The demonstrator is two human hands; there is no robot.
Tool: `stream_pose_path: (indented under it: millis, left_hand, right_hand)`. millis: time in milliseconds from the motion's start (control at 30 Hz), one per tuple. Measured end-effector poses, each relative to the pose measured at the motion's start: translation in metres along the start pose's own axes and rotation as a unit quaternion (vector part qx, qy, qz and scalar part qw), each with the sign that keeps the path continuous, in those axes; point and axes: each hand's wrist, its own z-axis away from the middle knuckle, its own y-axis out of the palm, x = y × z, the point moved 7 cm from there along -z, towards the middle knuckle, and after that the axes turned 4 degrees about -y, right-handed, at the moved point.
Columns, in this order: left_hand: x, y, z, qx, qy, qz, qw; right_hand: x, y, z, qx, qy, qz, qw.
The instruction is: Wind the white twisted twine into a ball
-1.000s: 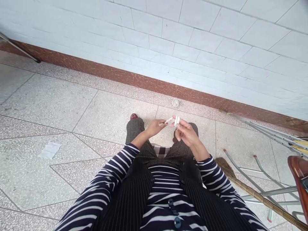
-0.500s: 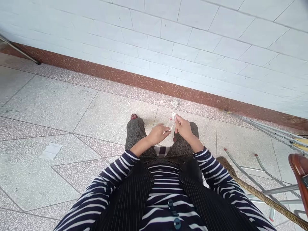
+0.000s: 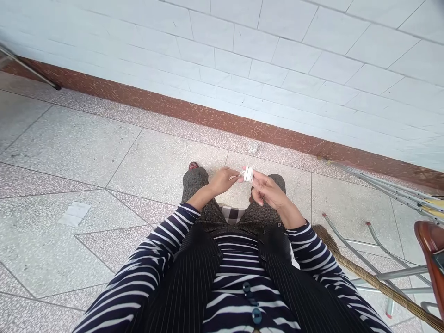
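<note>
Hands [image 3: 243, 182] half-hiding small white roll [image 3: 248, 174]

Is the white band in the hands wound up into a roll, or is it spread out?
Mostly wound: the white band sits as a small roll on the right hand, with a short end pinched by the left hand.

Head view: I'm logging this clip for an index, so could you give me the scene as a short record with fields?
setting: tiled floor beside a white tiled wall
posture: person seated, looking down at their lap
left hand: pinches the loose end of a white strip
right hand: holds a small white roll at the fingers
floor items: small white ball near the wall, paper scrap at left
right side: broom, metal crutches
</note>
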Motion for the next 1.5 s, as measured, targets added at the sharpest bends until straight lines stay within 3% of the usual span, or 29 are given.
stream_pose_path:
  millis: [100, 167, 267, 400, 500, 600, 700, 767, 867, 933, 1000, 1100, 1167, 1300, 1367, 1433, 1500]
  left_hand:
    - [0.002, 0.01, 0.013, 0.029, -0.004, -0.024, 0.999]
    - [-0.006, 0.008, 0.023, 0.042, 0.029, -0.051, 0.997]
    - [-0.021, -0.004, 0.033, 0.043, 0.082, -0.096, 0.991]
    - [-0.027, -0.015, 0.036, 0.071, 0.098, -0.062, 0.991]
    - [-0.02, -0.016, 0.034, 0.094, 0.068, 0.05, 0.992]
    - [-0.007, -0.005, 0.033, 0.119, 0.032, 0.11, 0.986]
    - [0.007, 0.013, 0.037, 0.127, -0.001, 0.064, 0.99]
    - [0.009, 0.023, 0.043, 0.135, -0.007, 0.037, 0.99]
    - [0.002, 0.022, 0.052, 0.125, 0.028, 0.015, 0.992]
    - [-0.003, 0.007, 0.052, 0.078, 0.05, -0.014, 0.996]
    - [-0.004, -0.011, 0.048, 0.025, 0.057, -0.043, 0.997]
    - [0.004, -0.022, 0.037, 0.007, 0.044, -0.033, 0.998]
    - [0.013, -0.012, 0.033, 0.029, 0.024, 0.002, 0.999]
    - [0.018, 0.022, 0.037, 0.046, 0.001, -0.008, 0.999]
    - [0.012, 0.033, 0.043, 0.057, 0.023, -0.047, 0.997]
    - [0.001, 0.035, 0.049, 0.068, 0.058, -0.083, 0.993]
    - [-0.008, 0.024, 0.051, 0.051, 0.086, -0.114, 0.989]
  right_hand:
    - [-0.01, -0.017, -0.006, -0.043, 0.005, 0.105, 0.993]
    - [-0.032, -0.022, -0.007, -0.05, 0.053, 0.201, 0.977]
    - [-0.067, -0.011, -0.001, 0.008, 0.135, 0.256, 0.957]
    - [-0.076, 0.021, 0.014, 0.162, 0.16, 0.102, 0.968]
    - [-0.053, 0.026, 0.02, 0.2, 0.107, -0.035, 0.973]
    - [-0.027, 0.016, 0.018, 0.171, 0.038, -0.101, 0.979]
    - [-0.011, -0.001, 0.009, 0.091, -0.008, -0.092, 0.992]
    - [-0.012, -0.015, 0.003, 0.02, -0.01, -0.022, 1.0]
    - [-0.037, -0.026, 0.0, -0.031, 0.073, 0.148, 0.986]
    - [-0.061, -0.02, 0.005, -0.008, 0.139, 0.21, 0.968]
    - [-0.076, -0.004, 0.013, 0.058, 0.172, 0.196, 0.964]
    - [-0.07, 0.03, 0.026, 0.204, 0.161, 0.063, 0.963]
    - [-0.049, 0.039, 0.028, 0.242, 0.114, -0.034, 0.963]
    - [-0.016, 0.016, 0.013, 0.137, 0.0, -0.124, 0.983]
    - [-0.018, -0.004, 0.004, 0.05, -0.018, -0.092, 0.994]
    - [-0.036, -0.017, -0.001, -0.004, 0.032, 0.017, 0.999]
    - [-0.061, -0.019, 0.0, 0.007, 0.114, 0.121, 0.986]
